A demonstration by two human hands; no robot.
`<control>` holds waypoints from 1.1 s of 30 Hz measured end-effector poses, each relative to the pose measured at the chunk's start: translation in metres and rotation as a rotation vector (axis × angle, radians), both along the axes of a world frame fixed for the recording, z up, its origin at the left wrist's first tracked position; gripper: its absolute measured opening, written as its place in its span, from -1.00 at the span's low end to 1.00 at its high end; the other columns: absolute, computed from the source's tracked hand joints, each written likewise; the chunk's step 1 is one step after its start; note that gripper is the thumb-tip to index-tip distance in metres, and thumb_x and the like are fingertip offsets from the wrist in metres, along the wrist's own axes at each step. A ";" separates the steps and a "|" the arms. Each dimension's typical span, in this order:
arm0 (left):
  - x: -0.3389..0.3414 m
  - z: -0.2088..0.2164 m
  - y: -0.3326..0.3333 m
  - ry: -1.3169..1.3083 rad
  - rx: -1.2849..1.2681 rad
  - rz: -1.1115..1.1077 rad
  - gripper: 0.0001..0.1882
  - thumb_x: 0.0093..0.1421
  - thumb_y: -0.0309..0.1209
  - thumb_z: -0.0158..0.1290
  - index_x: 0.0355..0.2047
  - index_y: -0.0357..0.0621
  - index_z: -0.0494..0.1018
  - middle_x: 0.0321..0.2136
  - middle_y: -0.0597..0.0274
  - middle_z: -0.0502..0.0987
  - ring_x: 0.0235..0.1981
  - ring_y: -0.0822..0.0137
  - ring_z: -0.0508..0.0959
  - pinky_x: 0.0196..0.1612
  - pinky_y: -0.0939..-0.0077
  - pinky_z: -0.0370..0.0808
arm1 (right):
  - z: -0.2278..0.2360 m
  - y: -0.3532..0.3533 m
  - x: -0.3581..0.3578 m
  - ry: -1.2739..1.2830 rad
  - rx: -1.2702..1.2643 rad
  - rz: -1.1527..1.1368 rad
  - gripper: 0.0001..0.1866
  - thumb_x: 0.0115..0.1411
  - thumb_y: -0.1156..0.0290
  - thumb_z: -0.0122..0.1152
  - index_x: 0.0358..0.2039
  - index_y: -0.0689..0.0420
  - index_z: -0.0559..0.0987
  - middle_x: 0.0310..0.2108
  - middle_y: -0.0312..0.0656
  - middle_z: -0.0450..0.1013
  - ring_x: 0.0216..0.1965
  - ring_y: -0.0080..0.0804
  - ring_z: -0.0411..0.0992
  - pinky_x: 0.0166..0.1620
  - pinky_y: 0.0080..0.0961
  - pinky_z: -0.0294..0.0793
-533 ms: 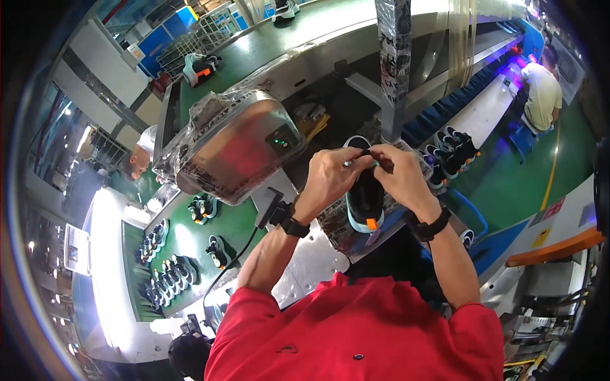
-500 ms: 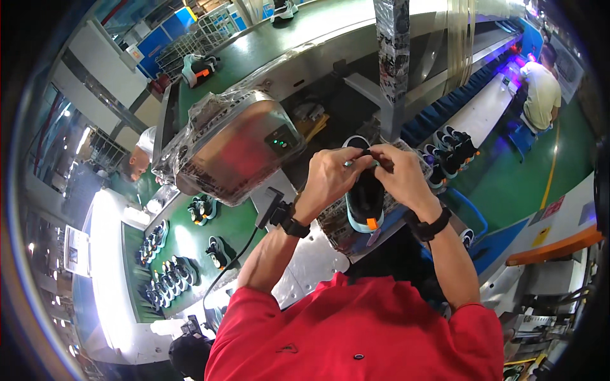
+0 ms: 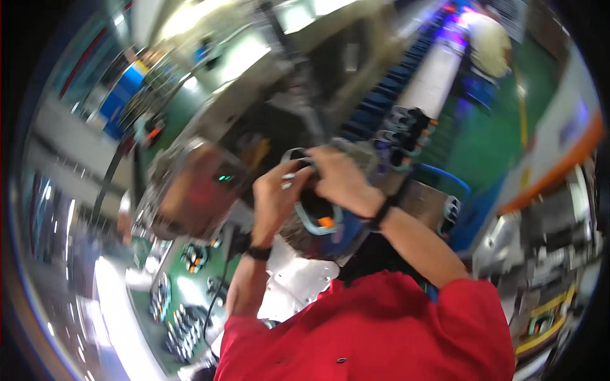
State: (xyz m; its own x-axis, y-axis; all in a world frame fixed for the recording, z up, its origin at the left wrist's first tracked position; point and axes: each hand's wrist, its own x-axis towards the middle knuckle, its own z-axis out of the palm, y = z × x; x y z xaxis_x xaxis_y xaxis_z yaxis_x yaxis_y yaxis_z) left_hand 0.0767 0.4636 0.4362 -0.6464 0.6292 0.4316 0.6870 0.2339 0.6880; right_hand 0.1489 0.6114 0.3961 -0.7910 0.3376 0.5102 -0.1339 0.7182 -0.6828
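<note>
A dark sports shoe (image 3: 316,207) with a pale blue sole edge and an orange heel tab stands on a film-wrapped support in front of me, its heel toward me. My left hand (image 3: 276,195) is over its left side, fingers bent and pinched together, with something pale at the fingers. My right hand (image 3: 340,183) reaches across the front part of the shoe, its fingertips closed and meeting those of the left. What both pinch is hidden and blurred. Dark bands circle both my wrists.
Left of the shoe stands a film-wrapped machine (image 3: 190,193) with green lights. A post (image 3: 293,70) rises beyond my hands. More shoes (image 3: 410,130) sit on the right line, others (image 3: 185,331) at lower left. A person (image 3: 489,47) sits far right; a blue hose (image 3: 462,179) curves nearby.
The view has swung and blurred, so my hands, the shoe and the machine appear farther left. Both hands stay together over the shoe, fingers still closed.
</note>
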 end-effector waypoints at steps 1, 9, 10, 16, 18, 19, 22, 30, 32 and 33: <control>0.010 -0.001 -0.002 -0.099 0.006 -0.003 -0.72 0.19 -0.39 0.20 -0.14 -0.31 0.57 -0.27 0.08 0.65 -0.30 0.37 0.62 -0.22 0.48 0.55 | -0.011 -0.005 -0.005 -0.155 0.017 -0.003 -0.61 -0.04 0.50 0.20 -0.13 0.28 0.52 -0.20 0.15 0.50 -0.10 0.12 0.46 -0.02 -0.11 0.46; 0.060 -0.006 -0.028 -0.054 -0.070 0.006 -0.33 0.25 -0.22 0.11 0.25 -0.37 0.21 0.27 -0.12 0.24 0.32 0.08 0.20 0.35 0.20 0.07 | -0.020 0.091 0.112 0.069 -0.280 -0.092 -0.61 -0.12 0.58 0.12 -0.20 0.17 0.64 -0.35 0.13 0.53 -0.26 0.01 0.55 -0.17 -0.26 0.52; 0.059 -0.016 -0.033 -0.066 -0.088 0.014 -0.33 0.25 -0.22 0.11 0.25 -0.37 0.21 0.27 -0.12 0.24 0.32 0.08 0.20 0.35 0.20 0.07 | -0.033 0.121 0.139 -0.105 -0.260 -0.188 -0.56 -0.12 0.59 0.12 -0.15 0.11 0.65 -0.32 0.10 0.56 -0.28 -0.03 0.58 -0.16 -0.32 0.53; 0.055 -0.069 -0.023 0.117 -0.422 0.165 -0.24 0.22 0.04 0.07 0.24 -0.26 0.25 0.29 -0.07 0.21 0.34 -0.11 0.13 0.32 -0.04 0.09 | -0.182 0.245 0.231 -0.304 -0.172 -0.768 -0.76 -0.01 0.40 0.25 -0.30 0.19 0.63 -0.36 0.10 0.56 -0.26 0.09 0.52 -0.19 -0.15 0.48; 0.054 -0.078 -0.009 0.238 -0.542 0.163 -0.25 0.21 0.04 0.07 0.24 -0.25 0.25 0.30 -0.05 0.20 0.34 -0.14 0.12 0.31 -0.09 0.09 | -0.268 0.265 0.235 -0.462 -0.185 -0.834 -0.74 0.00 0.40 0.25 -0.27 0.20 0.62 -0.34 0.13 0.55 -0.22 0.15 0.50 -0.16 -0.09 0.47; 0.055 -0.082 -0.004 0.365 -0.638 0.161 -0.26 0.21 0.04 0.06 0.23 -0.23 0.26 0.30 -0.04 0.19 0.34 -0.17 0.10 0.31 -0.13 0.09 | -0.296 0.268 0.238 -0.594 -0.195 -0.837 -0.72 0.00 0.41 0.25 -0.23 0.19 0.61 -0.33 0.15 0.54 -0.21 0.16 0.50 -0.14 -0.08 0.47; 0.056 -0.084 0.000 0.329 -0.636 0.152 -0.23 0.20 0.09 0.06 0.21 -0.26 0.28 0.28 -0.10 0.20 0.32 -0.23 0.11 0.30 -0.16 0.07 | -0.364 0.271 0.231 -0.761 -0.234 -0.795 -0.66 -0.01 0.50 0.22 -0.15 0.19 0.57 -0.32 0.21 0.52 -0.19 0.16 0.50 -0.11 -0.02 0.48; 0.059 -0.080 -0.001 0.302 -0.735 0.206 -0.17 0.24 0.22 -0.08 0.28 -0.18 0.21 0.31 -0.13 0.16 0.33 -0.16 0.14 0.31 -0.15 0.09 | -0.469 0.291 0.206 -0.917 -0.103 -0.781 -0.65 0.10 0.56 0.11 -0.05 0.17 0.46 -0.29 0.13 0.50 -0.29 0.16 0.54 -0.21 0.00 0.54; 0.058 -0.080 0.000 0.286 -0.777 0.219 -0.16 0.24 0.24 -0.11 0.29 -0.18 0.20 0.31 -0.13 0.15 0.33 -0.16 0.15 0.31 -0.14 0.10 | -0.489 0.296 0.207 -0.987 -0.088 -0.789 -0.62 0.11 0.55 0.12 -0.01 0.17 0.44 -0.25 0.10 0.50 -0.27 0.12 0.55 -0.22 -0.03 0.55; 0.056 -0.081 0.001 0.287 -0.790 0.224 -0.14 0.24 0.27 -0.14 0.29 -0.17 0.20 0.31 -0.12 0.15 0.33 -0.15 0.14 0.31 -0.15 0.10 | -0.497 0.299 0.210 -1.023 -0.076 -0.798 -0.61 0.12 0.55 0.12 0.01 0.18 0.43 -0.23 0.10 0.50 -0.26 0.11 0.55 -0.22 -0.05 0.56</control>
